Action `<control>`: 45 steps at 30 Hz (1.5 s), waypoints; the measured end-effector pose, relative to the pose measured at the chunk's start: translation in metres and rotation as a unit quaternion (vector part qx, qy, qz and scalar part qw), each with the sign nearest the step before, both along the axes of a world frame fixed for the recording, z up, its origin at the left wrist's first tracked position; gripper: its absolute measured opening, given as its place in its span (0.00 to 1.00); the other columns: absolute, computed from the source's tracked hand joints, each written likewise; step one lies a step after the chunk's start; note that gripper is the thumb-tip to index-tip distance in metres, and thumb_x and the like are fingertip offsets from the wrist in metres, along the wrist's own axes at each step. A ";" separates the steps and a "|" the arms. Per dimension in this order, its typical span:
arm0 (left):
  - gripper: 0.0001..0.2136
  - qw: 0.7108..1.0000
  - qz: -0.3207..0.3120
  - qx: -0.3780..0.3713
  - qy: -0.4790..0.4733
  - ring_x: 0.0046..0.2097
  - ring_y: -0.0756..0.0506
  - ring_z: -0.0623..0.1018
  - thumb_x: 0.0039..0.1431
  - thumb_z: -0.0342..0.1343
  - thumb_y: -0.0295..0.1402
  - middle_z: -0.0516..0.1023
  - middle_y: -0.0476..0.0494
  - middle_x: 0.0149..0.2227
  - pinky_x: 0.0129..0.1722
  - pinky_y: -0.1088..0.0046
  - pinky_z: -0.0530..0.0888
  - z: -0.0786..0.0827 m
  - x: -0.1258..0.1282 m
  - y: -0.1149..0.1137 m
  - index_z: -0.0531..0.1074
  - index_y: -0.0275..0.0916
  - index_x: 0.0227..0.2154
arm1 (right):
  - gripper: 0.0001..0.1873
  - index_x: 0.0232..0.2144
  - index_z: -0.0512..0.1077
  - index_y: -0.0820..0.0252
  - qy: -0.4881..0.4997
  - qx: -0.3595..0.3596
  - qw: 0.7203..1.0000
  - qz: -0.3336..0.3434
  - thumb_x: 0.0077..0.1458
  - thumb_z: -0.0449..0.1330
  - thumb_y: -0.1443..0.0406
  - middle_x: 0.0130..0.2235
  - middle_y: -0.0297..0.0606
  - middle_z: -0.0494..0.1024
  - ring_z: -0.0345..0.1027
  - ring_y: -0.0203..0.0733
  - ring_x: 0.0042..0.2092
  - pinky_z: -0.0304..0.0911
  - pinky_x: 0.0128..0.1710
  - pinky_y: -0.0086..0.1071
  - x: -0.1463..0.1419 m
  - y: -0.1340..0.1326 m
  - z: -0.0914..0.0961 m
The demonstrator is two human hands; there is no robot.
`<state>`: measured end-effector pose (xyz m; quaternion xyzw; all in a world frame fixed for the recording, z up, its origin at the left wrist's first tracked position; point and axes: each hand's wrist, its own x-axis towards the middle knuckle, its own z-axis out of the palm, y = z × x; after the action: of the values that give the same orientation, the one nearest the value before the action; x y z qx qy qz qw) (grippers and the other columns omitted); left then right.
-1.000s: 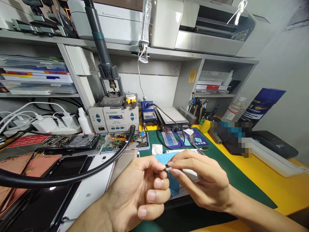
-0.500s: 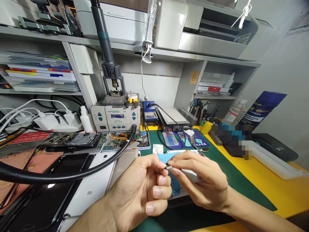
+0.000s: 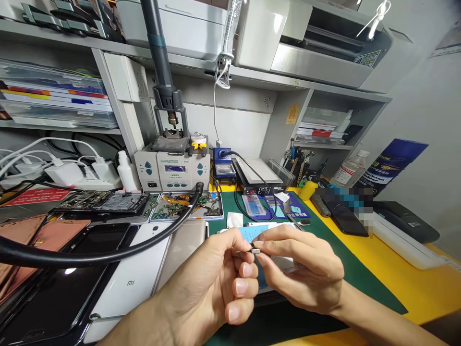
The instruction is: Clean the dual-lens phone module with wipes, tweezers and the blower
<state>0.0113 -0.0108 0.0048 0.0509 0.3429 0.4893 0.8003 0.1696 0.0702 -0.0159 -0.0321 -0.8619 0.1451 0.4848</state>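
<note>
Between my two hands is a small silver-and-black part [image 3: 255,250], too small for me to tell its kind. The thumb and forefinger of my left hand [image 3: 216,283] pinch its left end, with the other fingers curled in. From the right, the thumb and fingertips of my right hand [image 3: 306,271] close on its other end. Fingertips cover much of the part. Below and behind the hands lies a blue-and-white item [image 3: 252,234], mostly hidden, on the green mat [image 3: 355,274].
Phones, among them a white one [image 3: 131,281], lie on the left. A thick black hose [image 3: 144,252] arcs over them from the hot-air station [image 3: 175,170]. Behind the hands are a tray of circuit boards [image 3: 156,215] and a heating plate [image 3: 257,175]. Bottles stand at the right.
Both hands have shifted slightly to the right in view, still pinching the small part. The camera view has tilted a little; the bench items look unmoved.
</note>
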 end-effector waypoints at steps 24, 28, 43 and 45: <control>0.20 0.983 -0.037 0.102 0.145 0.14 0.54 0.60 0.62 0.46 0.39 0.63 0.51 0.16 0.07 0.82 0.62 -0.001 -0.002 -0.006 0.70 0.35 0.17 | 0.13 0.39 0.79 0.60 -0.001 -0.195 0.979 0.055 0.53 0.64 0.78 0.31 0.40 0.83 0.76 0.40 0.29 0.72 0.29 0.31 0.003 0.001 0.002; 0.20 0.923 0.037 0.178 0.340 0.18 0.52 0.63 0.62 0.49 0.45 0.64 0.51 0.18 0.12 0.81 0.61 0.001 -0.002 -0.012 0.69 0.37 0.20 | 0.05 0.37 0.77 0.59 0.000 -0.340 0.938 0.063 0.60 0.63 0.72 0.26 0.35 0.81 0.75 0.37 0.23 0.73 0.22 0.29 0.002 -0.002 0.003; 0.08 0.526 0.217 0.475 0.671 0.28 0.53 0.71 0.59 0.56 0.21 0.72 0.52 0.32 0.24 0.79 0.70 -0.011 0.003 -0.014 0.73 0.42 0.35 | 0.07 0.35 0.82 0.54 0.012 -0.441 0.887 0.136 0.58 0.65 0.71 0.37 0.38 0.80 0.75 0.36 0.29 0.73 0.26 0.29 0.008 -0.006 0.005; 0.08 0.529 0.221 0.468 0.673 0.26 0.53 0.69 0.59 0.56 0.22 0.72 0.53 0.32 0.22 0.78 0.68 -0.011 0.005 -0.015 0.73 0.43 0.35 | 0.08 0.36 0.82 0.55 0.006 -0.427 0.893 0.139 0.58 0.65 0.71 0.37 0.38 0.79 0.74 0.36 0.31 0.73 0.26 0.29 0.009 -0.005 0.005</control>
<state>0.0160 -0.0261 -0.0060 0.6546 0.5020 0.5620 0.0605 0.1786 0.0655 -0.0105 -0.1152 -0.7095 0.5652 0.4048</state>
